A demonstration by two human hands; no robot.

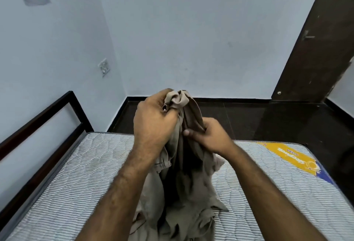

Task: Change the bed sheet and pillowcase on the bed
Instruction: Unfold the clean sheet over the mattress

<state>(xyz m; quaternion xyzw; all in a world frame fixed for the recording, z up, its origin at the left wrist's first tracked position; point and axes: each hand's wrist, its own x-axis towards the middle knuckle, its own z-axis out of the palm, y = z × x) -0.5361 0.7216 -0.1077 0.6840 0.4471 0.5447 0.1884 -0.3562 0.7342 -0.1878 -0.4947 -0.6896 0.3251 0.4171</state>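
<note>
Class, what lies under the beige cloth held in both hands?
Under the beige cloth lies the bare striped mattress. The patch directly beneath its bunched lower folds is covered, so anything there stays hidden.

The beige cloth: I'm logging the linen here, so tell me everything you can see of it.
The beige woven cloth looks thin and soft, plain, bunched and creased. The left hand grips its gathered top, lifted highest; the right hand pinches a fold just below. It hangs between them, dark inside its folds, and its lower part pools crumpled on the bare striped quilted mattress.
</note>
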